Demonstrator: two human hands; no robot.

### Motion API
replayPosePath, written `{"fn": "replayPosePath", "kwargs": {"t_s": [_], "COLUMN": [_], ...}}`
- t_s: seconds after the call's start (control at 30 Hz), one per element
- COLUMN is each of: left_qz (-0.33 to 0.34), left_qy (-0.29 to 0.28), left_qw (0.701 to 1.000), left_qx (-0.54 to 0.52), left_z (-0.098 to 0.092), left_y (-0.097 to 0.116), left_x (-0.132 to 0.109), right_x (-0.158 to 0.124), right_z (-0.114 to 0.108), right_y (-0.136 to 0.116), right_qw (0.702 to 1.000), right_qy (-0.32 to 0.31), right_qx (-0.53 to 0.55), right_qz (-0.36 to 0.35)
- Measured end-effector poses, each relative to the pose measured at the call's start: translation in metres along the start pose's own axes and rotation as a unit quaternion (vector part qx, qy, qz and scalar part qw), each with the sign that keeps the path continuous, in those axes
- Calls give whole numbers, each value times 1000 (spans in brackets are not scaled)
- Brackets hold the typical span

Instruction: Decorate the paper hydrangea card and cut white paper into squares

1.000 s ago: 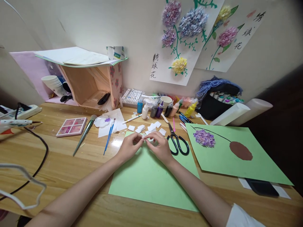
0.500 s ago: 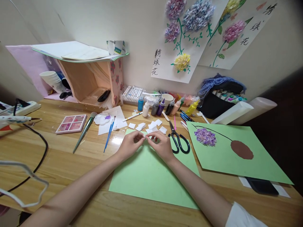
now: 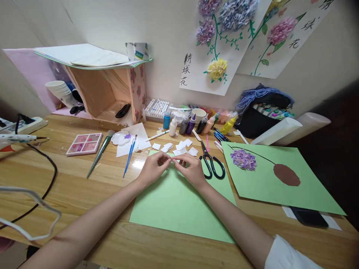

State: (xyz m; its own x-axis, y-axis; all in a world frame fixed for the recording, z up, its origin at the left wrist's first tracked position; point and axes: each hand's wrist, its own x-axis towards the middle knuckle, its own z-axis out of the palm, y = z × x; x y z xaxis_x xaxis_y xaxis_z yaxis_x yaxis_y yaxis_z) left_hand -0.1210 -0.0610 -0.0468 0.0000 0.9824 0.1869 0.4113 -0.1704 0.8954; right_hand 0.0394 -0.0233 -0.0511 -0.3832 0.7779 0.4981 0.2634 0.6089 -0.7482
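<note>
My left hand (image 3: 156, 166) and my right hand (image 3: 190, 168) meet fingertip to fingertip over the green sheet (image 3: 179, 209). Both are closed in a pinch on a small piece of white paper, mostly hidden by the fingers. Several white paper squares (image 3: 181, 146) lie just beyond my hands. Black-handled scissors (image 3: 209, 160) rest by my right hand, partly on the green sheet, blades pointing away. To the right, a second green sheet (image 3: 260, 198) bears a purple paper flower (image 3: 243, 160), a drawn black stem and a brown oval (image 3: 286, 175).
Paint bottles (image 3: 183, 126) stand in a row behind the squares. Left of my hands lie blue paintbrushes (image 3: 130, 155), a large brush (image 3: 99, 155) and a pink palette (image 3: 84, 144). A glue gun (image 3: 18, 139) and cables are at the far left, a peach box (image 3: 103, 93) behind.
My hands stay together in nearly the same place, fingertips shifting slightly around the small paper. The camera view has tilted a little; nothing else has moved.
</note>
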Motion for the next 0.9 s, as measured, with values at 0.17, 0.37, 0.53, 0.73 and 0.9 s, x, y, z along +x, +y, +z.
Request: {"fn": "replayPosePath", "kwargs": {"t_s": [0.17, 0.37, 0.53, 0.73, 0.9], "left_qz": [3, 3, 9, 5, -3], "left_qy": [-1, 0, -3, -1, 4], "left_qw": [1000, 1000, 1000, 999, 999], "left_qx": [4, 10, 23, 38, 48], "left_z": [0, 0, 0, 0, -1], "left_y": [-2, -1, -2, 1, 2], "left_x": [0, 0, 0, -1, 0], "right_x": [-1, 0, 0, 0, 0], "right_z": [1, 1, 1, 1, 0], "right_y": [3, 3, 3, 1, -1], "right_qw": [1000, 999, 999, 1000, 1000], "right_qy": [5, 3, 4, 0, -14], "right_qx": [10, 23, 31, 22, -2], "right_qz": [14, 22, 31, 21, -12]}}
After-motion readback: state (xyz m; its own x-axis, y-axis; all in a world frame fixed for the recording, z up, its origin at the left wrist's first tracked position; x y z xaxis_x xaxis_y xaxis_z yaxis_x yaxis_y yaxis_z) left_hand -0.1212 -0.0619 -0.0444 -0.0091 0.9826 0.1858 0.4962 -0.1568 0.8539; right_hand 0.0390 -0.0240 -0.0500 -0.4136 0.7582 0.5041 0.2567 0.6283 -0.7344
